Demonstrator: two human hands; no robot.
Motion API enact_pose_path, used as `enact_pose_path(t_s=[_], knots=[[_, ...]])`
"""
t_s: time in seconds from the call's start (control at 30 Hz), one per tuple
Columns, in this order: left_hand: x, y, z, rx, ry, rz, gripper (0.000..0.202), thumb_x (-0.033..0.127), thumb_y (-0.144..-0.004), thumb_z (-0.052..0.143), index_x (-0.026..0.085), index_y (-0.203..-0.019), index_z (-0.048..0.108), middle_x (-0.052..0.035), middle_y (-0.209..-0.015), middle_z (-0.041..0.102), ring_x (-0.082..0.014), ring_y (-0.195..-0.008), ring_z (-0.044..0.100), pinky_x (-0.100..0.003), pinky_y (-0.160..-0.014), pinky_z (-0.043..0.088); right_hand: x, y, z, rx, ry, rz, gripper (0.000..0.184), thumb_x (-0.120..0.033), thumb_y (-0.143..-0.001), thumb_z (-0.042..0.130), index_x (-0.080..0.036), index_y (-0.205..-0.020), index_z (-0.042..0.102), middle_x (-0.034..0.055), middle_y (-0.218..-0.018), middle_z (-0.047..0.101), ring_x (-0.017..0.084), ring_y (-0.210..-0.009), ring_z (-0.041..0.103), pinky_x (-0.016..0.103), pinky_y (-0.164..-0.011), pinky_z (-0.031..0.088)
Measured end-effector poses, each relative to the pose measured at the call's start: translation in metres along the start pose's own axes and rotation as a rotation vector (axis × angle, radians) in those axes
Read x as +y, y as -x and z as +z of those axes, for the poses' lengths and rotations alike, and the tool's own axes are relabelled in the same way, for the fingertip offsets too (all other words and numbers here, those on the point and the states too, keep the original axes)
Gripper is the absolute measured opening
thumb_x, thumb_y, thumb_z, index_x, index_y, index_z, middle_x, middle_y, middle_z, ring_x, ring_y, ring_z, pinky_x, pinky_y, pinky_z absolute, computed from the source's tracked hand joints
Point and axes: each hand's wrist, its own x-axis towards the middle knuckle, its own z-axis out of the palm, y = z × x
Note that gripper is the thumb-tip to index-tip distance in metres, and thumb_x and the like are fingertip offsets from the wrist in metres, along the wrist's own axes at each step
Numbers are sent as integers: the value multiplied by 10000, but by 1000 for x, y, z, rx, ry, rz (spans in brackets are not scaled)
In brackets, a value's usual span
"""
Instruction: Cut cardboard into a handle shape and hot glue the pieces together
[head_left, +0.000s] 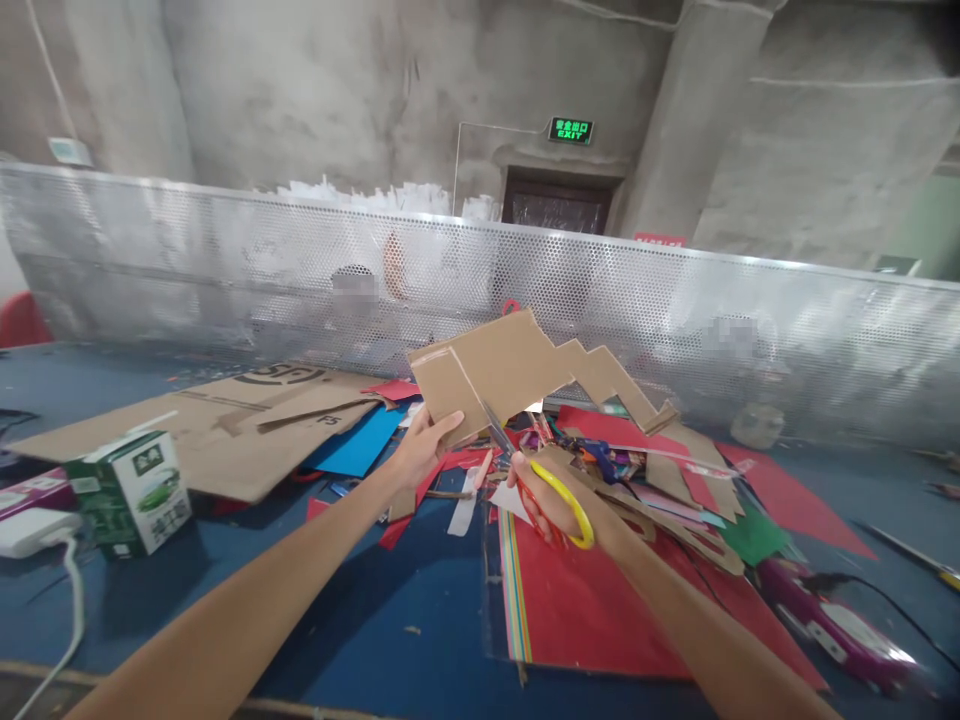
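Cardboard (506, 360) with a stepped right edge sits clamped in the left grip (427, 445); right grip (568, 470) clamps scissors (582, 522), blades (501, 434) at the near edge; blue worktop (390, 620) shows between forearms (300, 565).

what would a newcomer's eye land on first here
Probably the stepped cardboard piece in the left hand, mid-view, with the yellow-and-red-handled scissors in the right hand at its lower edge. Next, perhaps, the lit green exit sign above the doorway at the back, then the large red sheet on the blue table, right of centre.
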Motion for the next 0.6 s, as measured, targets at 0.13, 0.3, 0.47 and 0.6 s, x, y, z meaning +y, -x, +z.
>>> enact_pose_path(t_s=[0.13, 0.3, 0.47, 0.6], knots=[[-1, -1, -2, 8, -2, 25, 594, 233, -755, 854, 237, -1294, 604, -93, -1249, 733, -240, -1021, 739, -360, -825, 640, 3, -6, 1, -14, -2, -4, 726, -766, -967, 167, -182, -914, 596, -32, -461, 500, 126, -349, 464, 235, -385, 328], [-4, -1, -2, 17, 4, 52, 610, 234, -760, 853, 238, -1315, 602, -89, -1241, 740, -234, -1027, 741, -352, -856, 632, 13, -12, 1, 8, 46, -81, 703, -741, -984, 146, -196, -870, 577, -28, -463, 485, 136, -401, 495, 242, -447, 346], [-3, 0, 2, 36, 12, 63, 583, 212, -757, 852, 215, -1295, 627, -86, -1201, 757, -227, -1019, 744, -342, -879, 625, 16, -17, -8, 58, 240, -202, 636, -657, -1022, 202, -200, -799, 583, -7, -533, 516, 157, -524, 532, 269, -548, 360], [0, 3, 7, 36, -35, 55, 577, 229, -743, 862, 193, -1276, 645, -102, -1216, 752, -257, -1019, 743, -382, -876, 629, 18, -16, -14, 59, 288, -266, 577, -625, -1025, 263, -200, -796, 579, 23, -609, 569, 174, -598, 558, 275, -574, 362]])
